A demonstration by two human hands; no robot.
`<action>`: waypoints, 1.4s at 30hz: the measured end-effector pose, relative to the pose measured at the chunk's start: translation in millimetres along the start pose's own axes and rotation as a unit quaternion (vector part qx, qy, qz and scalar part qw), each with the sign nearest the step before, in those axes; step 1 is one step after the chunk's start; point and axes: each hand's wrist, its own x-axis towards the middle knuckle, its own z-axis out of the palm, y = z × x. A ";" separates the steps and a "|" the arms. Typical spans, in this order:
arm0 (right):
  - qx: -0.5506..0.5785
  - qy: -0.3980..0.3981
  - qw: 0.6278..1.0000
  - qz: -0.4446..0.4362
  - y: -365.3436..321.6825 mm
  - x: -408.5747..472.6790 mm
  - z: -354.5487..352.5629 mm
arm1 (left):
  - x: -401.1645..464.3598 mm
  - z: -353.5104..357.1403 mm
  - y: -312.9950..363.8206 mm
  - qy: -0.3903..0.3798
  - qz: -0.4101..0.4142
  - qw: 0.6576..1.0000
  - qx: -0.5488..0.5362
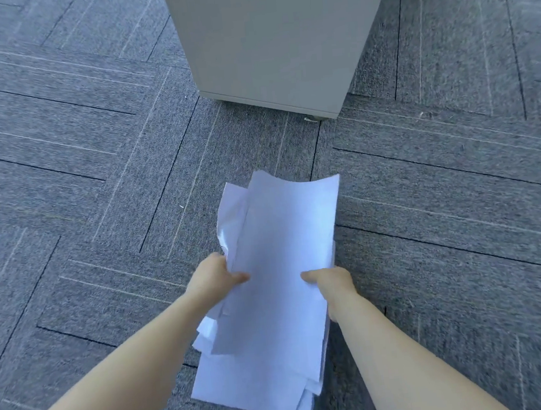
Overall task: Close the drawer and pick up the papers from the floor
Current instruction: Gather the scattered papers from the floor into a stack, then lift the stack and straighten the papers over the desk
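Gripping a loose stack of white papers (280, 289) from both sides above the carpet floor (76, 157), the left hand (215, 278) and right hand (335, 286) pinched its edges, fingers mostly hidden underneath. Sheets overlapped, uncountable. One grey cabinet (276, 39) stood beyond, top cropped, drawer unseen.

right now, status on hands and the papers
Left hand and right hand both gripping paper stack. No loose sheets visible on carpet. Cabinet ahead.

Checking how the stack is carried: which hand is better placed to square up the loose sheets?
Left, probably. The left hand grips the papers on the side where the sheets fan out unevenly; the right hand holds the tidier edge.
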 end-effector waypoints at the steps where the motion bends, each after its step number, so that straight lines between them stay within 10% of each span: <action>1: -0.007 -0.013 1.000 -0.001 -1.3 0.4 2.6 | -3.8 -1.2 -0.4 0.034 -0.001 0.999 0.032; 6: -0.058 -0.054 0.990 -0.115 -17.0 -12.9 13.2 | -10.8 -25.1 -7.4 0.058 -0.063 0.986 -0.140; 16: -0.177 -0.149 0.933 -0.276 -206.2 -230.8 -33.0 | -158.8 -185.4 58.3 -0.050 -0.049 0.854 -0.515; 31: -0.144 -0.193 0.840 -0.486 -569.0 -694.8 -119.2 | -435.8 -634.9 291.3 -0.022 0.233 0.811 -0.537; 42: 0.057 -0.032 0.814 -0.577 -718.4 -703.5 -241.4 | -450.1 -708.1 562.3 0.171 0.289 0.763 -0.553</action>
